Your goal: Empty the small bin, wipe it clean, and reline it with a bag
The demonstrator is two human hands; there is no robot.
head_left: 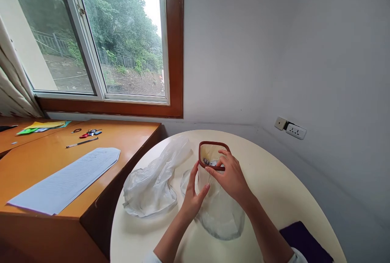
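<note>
A small square container (201,155) with a brown rim and cream inside stands on the round table. Some dark and whitish scraps (210,161) lie in it. Clear plastic film (224,218), which looks like a bag, spreads from the container's front over the table. My right hand (230,173) pinches the near rim, thumb outside and fingers reaching over the inside. My left hand (193,198) rests at the container's left front side, fingers up and thumb apart, touching the film. A crumpled white plastic bag (155,185) lies to the left.
The round cream table (274,198) stands against the wall. A dark purple cloth-like item (304,240) lies at its right front. On the orange desk (134,133) are paper sheets (70,177), a pen (82,143) and scissors (88,133). Sockets (296,131) are on the wall.
</note>
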